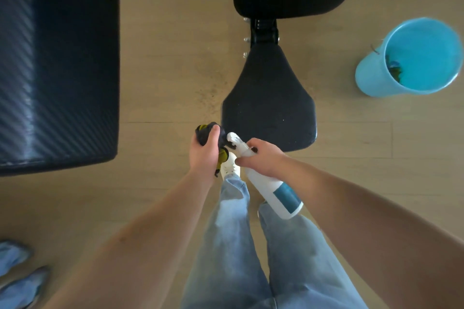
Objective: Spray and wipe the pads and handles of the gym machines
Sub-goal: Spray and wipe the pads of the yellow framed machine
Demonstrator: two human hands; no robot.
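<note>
I see a white-and-teal spray bottle [273,190], black and yellow cloth [213,137], plain black seat pad [268,98], sky-blue bucket [371,78], pale wood-grain floor [175,57], dark block [57,57] with diagonal weave pattern, faded blue jeans [231,233], white shoe [229,168]

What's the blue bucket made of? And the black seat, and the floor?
The blue bucket looks like smooth plastic: even colour, thin rim, soft shine. The black seat pad seems to have a padded vinyl or leather-like cover, matte with rounded edges; which of the two is hard to tell. The floor looks like light wood or wood-look planks, with grain and straight seams.
</note>
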